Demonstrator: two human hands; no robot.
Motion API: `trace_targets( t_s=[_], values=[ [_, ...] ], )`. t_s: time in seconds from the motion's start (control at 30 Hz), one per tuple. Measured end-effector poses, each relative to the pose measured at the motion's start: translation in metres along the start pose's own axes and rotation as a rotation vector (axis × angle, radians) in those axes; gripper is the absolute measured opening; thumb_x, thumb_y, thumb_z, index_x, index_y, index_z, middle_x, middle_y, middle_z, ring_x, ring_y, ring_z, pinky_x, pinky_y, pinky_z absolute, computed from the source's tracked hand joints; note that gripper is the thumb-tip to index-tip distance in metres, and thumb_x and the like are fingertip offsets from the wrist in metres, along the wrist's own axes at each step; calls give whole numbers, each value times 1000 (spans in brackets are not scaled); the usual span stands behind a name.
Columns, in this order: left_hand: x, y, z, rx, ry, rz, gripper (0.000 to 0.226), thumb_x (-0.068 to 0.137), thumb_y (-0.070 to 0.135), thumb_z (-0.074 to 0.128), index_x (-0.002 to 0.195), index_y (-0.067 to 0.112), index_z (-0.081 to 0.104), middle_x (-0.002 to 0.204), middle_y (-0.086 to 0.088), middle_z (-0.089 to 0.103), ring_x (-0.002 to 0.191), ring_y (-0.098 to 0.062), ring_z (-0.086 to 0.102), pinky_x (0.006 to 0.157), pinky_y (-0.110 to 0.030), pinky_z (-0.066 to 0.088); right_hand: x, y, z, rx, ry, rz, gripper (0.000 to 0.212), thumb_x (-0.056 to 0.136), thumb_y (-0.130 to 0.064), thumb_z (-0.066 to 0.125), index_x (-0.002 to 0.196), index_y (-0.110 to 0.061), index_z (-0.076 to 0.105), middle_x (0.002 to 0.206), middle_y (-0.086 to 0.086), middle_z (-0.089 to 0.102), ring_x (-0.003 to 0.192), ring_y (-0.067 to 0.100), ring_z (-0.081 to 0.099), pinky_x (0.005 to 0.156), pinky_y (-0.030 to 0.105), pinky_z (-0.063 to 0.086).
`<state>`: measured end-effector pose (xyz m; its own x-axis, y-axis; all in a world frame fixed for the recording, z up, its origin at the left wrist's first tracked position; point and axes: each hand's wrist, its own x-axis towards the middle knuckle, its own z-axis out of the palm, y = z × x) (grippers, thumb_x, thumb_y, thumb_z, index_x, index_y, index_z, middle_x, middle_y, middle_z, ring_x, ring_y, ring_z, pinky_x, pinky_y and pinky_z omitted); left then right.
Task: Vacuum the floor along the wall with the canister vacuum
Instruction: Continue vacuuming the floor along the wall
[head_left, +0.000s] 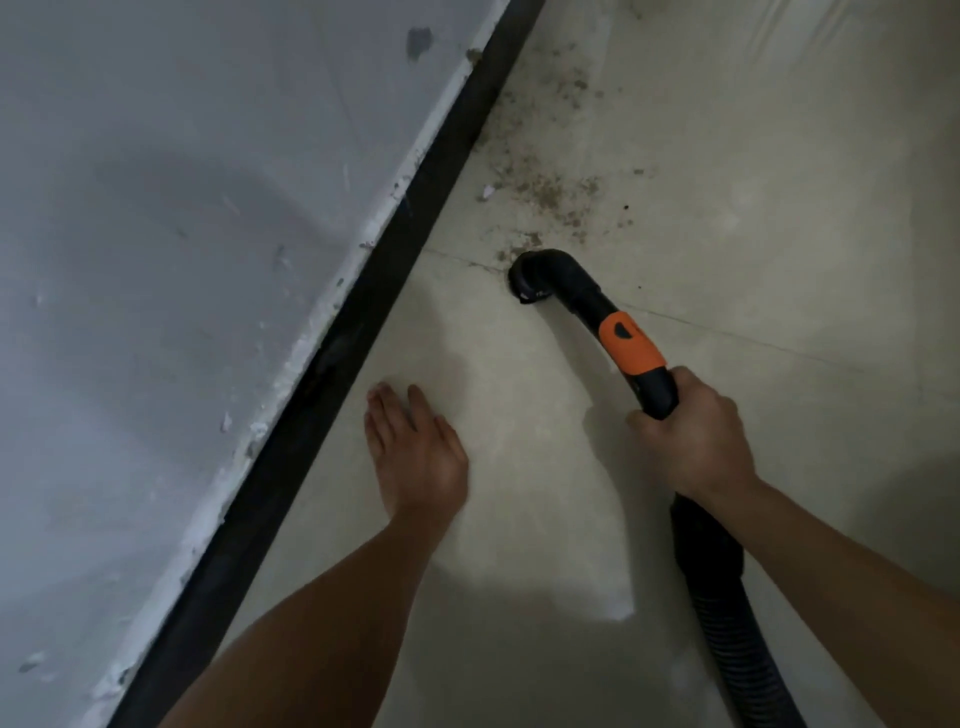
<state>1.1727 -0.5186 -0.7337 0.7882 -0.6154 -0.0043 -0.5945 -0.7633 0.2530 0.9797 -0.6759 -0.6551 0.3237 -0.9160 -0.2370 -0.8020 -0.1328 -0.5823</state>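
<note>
You are mid-pass, right hand (691, 436) grasping the black-and-orange curved plastic vacuum nozzle (571, 291), left hand (415, 447) released with fingers straight; next, push toward the brown grit (550, 192) at twelve o'clock.

Skirting strip (337, 358): black, running diagonally from top centre down to bottom left
Filler (371, 234): white, ragged and chipped along the strip's upper edge
Patch (418, 41): small, darker grey, up top, just left of the strip
Scrap (487, 191): tiny white fleck, near the strip
Specks (550, 182): brown, scattered thick beside the scrap
Joint (727, 334): thin line, crossing rightward from the strip
</note>
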Motion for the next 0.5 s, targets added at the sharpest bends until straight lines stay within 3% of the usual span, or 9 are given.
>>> trace_targets(
  t_s=[0.5],
  values=[
    [4,0,3,10,10,-1,48,94,18,51,139,0,46,148,-32,33,140,-43,29,117,-51,21,72,-87,48,25,-131,-108,26,78,-22,71,98,-15,56,77,5,59,64,21,57,56,30,41]
  ],
)
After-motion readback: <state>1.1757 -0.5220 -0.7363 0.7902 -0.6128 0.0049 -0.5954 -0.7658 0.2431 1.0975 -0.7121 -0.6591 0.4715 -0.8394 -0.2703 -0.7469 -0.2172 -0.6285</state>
